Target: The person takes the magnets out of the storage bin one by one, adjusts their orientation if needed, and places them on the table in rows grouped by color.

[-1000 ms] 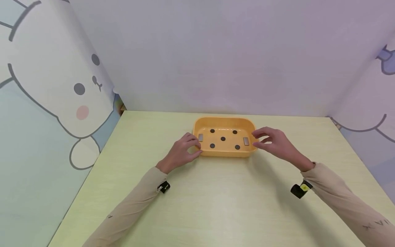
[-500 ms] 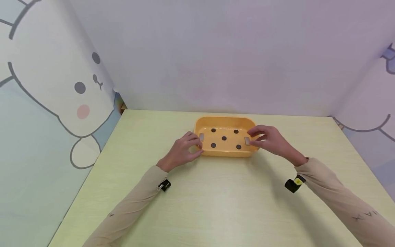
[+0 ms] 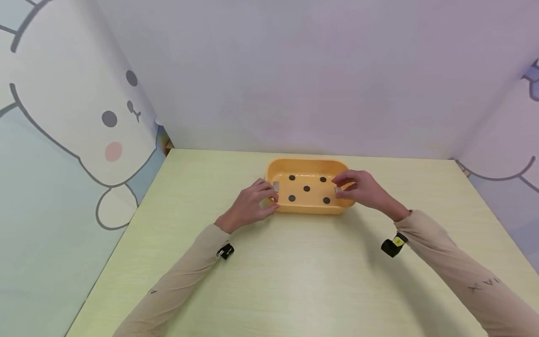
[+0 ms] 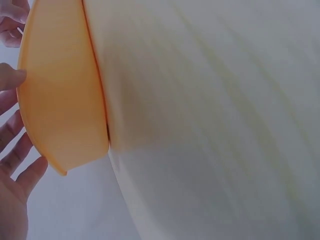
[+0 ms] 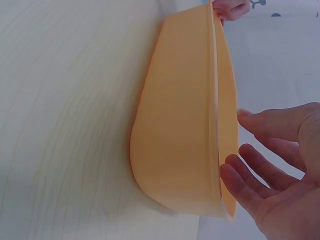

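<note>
Orange tray [image 3: 309,209] sits on the surface [image 3: 294,271], left hand [image 3: 249,205] loosely spread at its left rim, right hand [image 3: 363,191] spread over its right end; light, even contact should prevent tipping.

A pale yellow-green, wood-grained table [image 3: 303,271] spreads towards six o'clock, below a lilac-grey wall [image 3: 286,79] at twelve. A pale-blue printed panel [image 3: 38,234] at nine bears a white, pink-cheeked cartoon animal [image 3: 76,103]; a lilac-and-white printed panel [image 3: 505,145] stands at three.
</note>
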Available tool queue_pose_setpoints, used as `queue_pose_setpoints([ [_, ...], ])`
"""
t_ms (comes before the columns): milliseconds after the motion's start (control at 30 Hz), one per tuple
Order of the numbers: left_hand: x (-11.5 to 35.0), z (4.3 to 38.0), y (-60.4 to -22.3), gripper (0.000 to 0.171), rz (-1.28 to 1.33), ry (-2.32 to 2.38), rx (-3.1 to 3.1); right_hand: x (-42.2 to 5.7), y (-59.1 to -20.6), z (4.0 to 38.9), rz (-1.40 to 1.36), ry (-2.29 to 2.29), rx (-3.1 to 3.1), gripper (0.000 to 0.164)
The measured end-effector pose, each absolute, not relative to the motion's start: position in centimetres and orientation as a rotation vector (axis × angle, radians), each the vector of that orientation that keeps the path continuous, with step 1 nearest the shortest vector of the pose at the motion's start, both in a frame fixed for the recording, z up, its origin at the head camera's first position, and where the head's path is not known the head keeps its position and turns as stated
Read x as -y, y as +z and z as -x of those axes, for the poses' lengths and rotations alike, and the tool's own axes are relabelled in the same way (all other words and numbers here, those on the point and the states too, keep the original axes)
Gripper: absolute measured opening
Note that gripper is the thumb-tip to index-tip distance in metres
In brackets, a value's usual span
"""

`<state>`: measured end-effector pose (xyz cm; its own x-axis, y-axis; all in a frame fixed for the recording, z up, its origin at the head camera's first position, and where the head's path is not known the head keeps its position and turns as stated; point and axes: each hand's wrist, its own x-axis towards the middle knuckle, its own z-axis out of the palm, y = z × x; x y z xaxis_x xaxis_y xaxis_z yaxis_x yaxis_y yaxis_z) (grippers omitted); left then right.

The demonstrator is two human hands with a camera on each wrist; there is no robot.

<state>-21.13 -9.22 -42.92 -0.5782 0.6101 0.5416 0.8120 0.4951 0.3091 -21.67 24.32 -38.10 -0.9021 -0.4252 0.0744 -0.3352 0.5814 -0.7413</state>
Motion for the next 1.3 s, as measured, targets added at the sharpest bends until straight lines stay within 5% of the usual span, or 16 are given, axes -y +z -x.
queue_pose_setpoints([
  [1300,9.2,21.2,-42.5,0.009,1.203,-0.768,2.437,-21.1,-40.7,25.2,0.723,-0.743,-2.730,0.016],
])
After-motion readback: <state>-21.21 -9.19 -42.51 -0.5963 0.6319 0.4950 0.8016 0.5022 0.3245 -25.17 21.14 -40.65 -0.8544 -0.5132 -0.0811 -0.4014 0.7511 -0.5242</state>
